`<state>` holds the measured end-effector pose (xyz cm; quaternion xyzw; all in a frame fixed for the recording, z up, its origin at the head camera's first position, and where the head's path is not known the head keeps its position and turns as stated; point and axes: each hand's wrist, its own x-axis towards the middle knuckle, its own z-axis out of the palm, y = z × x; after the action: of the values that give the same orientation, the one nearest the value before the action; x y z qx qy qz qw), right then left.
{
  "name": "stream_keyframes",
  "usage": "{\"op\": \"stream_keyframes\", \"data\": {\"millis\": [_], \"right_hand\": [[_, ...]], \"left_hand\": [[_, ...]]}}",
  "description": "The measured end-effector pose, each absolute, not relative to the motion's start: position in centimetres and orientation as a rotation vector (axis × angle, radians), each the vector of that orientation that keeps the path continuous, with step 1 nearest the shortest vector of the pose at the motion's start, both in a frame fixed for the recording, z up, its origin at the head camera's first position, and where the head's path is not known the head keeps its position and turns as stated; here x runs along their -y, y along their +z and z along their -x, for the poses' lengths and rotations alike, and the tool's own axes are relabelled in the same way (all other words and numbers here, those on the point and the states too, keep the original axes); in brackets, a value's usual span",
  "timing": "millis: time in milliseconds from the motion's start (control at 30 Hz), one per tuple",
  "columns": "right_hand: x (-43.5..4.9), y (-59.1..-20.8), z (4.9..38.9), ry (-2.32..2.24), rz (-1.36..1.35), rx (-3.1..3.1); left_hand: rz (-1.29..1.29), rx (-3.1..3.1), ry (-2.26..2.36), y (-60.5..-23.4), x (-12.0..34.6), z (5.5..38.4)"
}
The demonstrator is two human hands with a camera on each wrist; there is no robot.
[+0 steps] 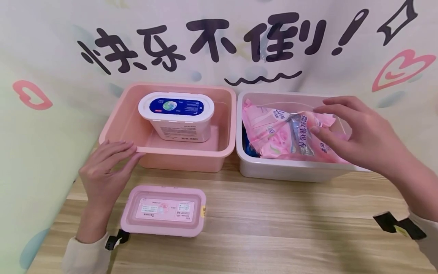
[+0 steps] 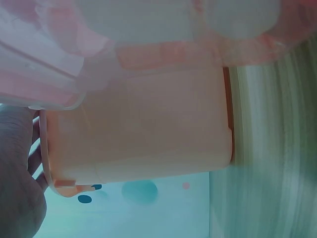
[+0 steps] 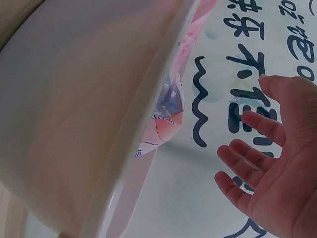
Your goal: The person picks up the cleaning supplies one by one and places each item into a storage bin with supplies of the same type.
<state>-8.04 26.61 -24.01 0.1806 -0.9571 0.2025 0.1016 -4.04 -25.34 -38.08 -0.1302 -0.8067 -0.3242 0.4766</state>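
Note:
At the near left corner of the pink bin (image 1: 181, 163), my left hand (image 1: 106, 171) holds the rim, fingertips over its top edge and thumb at the front. In that bin stands a white tub (image 1: 181, 131) with an oval lid and a blue label. My right hand (image 1: 362, 133) hovers over the right side of the white bin (image 1: 284, 173), its fingers spread and loosely bent, holding nothing. Inside the white bin, a pink printed pouch (image 1: 273, 133) lies on top; the right wrist view shows part of this pouch (image 3: 166, 124) above the rim.
A pink lidded box (image 1: 164, 228) with a printed label lies on the wooden table (image 1: 273, 224), in front of the pink bin. Behind both bins hangs a printed cloth (image 1: 212, 72) with large dark characters. Something blue (image 1: 251, 148) shows beneath the pouch.

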Motion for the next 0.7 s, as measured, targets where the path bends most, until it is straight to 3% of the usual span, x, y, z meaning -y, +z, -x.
{"op": "stream_keyframes", "data": {"millis": [700], "right_hand": [[-29.4,-27.4,4.9,0.674,-0.452,2.646]], "left_hand": [[0.336,1.977,-0.788,-38.1,25.6,4.2]]}}
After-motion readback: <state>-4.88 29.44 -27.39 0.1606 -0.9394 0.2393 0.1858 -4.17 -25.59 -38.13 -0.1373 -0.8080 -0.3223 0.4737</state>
